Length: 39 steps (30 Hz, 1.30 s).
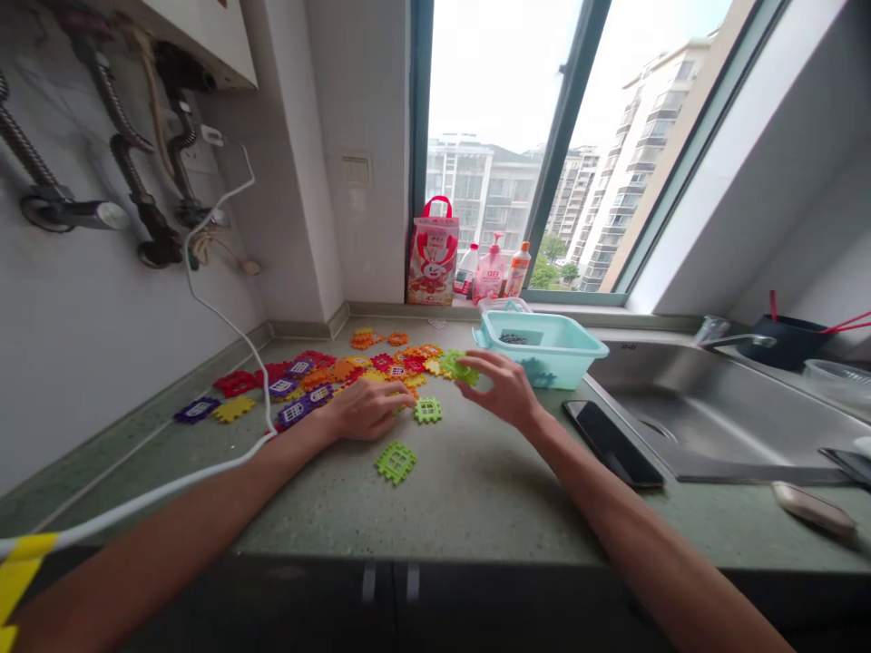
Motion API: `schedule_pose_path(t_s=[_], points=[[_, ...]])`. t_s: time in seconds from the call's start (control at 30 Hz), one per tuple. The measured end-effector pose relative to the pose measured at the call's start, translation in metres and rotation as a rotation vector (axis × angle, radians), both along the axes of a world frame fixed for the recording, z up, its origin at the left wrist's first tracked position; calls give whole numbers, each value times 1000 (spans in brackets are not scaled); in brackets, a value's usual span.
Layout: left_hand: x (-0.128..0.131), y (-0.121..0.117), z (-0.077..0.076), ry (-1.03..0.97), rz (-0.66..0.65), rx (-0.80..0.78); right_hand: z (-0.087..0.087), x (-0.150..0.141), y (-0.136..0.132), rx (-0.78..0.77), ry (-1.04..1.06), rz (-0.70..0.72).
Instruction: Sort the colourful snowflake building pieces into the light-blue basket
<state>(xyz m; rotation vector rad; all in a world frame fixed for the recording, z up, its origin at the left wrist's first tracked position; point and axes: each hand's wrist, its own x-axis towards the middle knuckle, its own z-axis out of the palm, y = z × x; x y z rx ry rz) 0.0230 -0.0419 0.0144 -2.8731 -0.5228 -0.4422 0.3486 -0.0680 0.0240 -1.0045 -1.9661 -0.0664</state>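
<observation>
A grey-green counter (469, 508) runs from left to right below a window, with a steel sink (721, 431) set into its right side. A loose pile of colourful toy pieces (340, 370) spreads over the far left part. Right of it stands a pale turquoise tub (568, 363). The left hand (367, 410) rests at the pile's near edge, fingers curled; whether they grip anything is hidden. The right hand (504, 388) pinches a green piece (457, 365) between fingers and thumb, just left of the tub. Two more green pieces (396, 462) lie flat, nearer the front. These flat, notched squares look like light, stiff plastic, fairly smooth and unlikely to break; the toothed edges should give the best hold, pinched from opposite sides.
</observation>
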Motion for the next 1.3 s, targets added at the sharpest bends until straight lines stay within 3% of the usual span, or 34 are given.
schedule_pose_path(t_s=[0.13,0.23,0.47,0.6,0.67,0.77,0.87,0.93,1.03,1.17,1.3], points=[[0,4,-2,-37,16,-15,28,60,7,205,3,-460],[2,6,-2,-56,-13,20,32,97,11,242,21,-675],[34,8,2,-7,-91,101,23,114,20,133,-22,-819],[52,8,-1,-50,-104,45,24,114,19,-30,-84,-895],[51,8,-1,-73,-107,7,26,111,16,-35,-104,-896],[36,11,4,-114,-56,-19,28,91,11,144,-115,-795],[18,16,12,-135,35,-6,20,46,5,240,-143,-431],[9,18,16,-127,70,0,7,11,3,153,-227,-81],[3,16,18,-117,71,-22,-17,-27,4,-1,-345,191],[8,12,16,-119,28,-107,-35,-30,12,-167,-373,253],[14,11,12,-141,-17,-176,-31,-9,15,-266,-339,211]])
